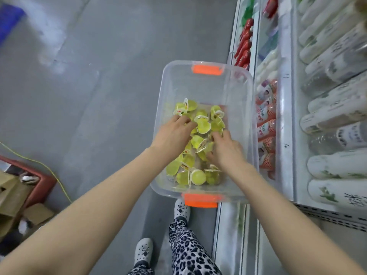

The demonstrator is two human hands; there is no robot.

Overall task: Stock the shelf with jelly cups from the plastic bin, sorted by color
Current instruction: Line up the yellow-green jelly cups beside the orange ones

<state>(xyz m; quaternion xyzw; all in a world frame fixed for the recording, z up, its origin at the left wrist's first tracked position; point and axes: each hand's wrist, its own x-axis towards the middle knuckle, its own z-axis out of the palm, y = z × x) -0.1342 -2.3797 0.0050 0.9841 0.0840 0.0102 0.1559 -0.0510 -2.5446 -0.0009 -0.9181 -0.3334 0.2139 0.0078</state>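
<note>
A clear plastic bin [206, 76] with orange handles sits on the floor beside the shelf. Several yellow-green jelly cups [198, 176] lie heaped in its near half. My left hand [172, 133] reaches into the pile from the left, its fingers down among the cups. From the right, my right hand [226, 148] is also in the pile, fingers spread over the cups. Whether either hand holds a cup is hidden by the fingers and blur.
The white shelf unit [286, 108] runs along the right, stocked with pink-and-white bottles [267, 120], red bottles [245, 42] and white bottles [335, 171]. Cardboard boxes [12, 193] and a red crate [43, 181] sit at the left. Grey floor lies beyond.
</note>
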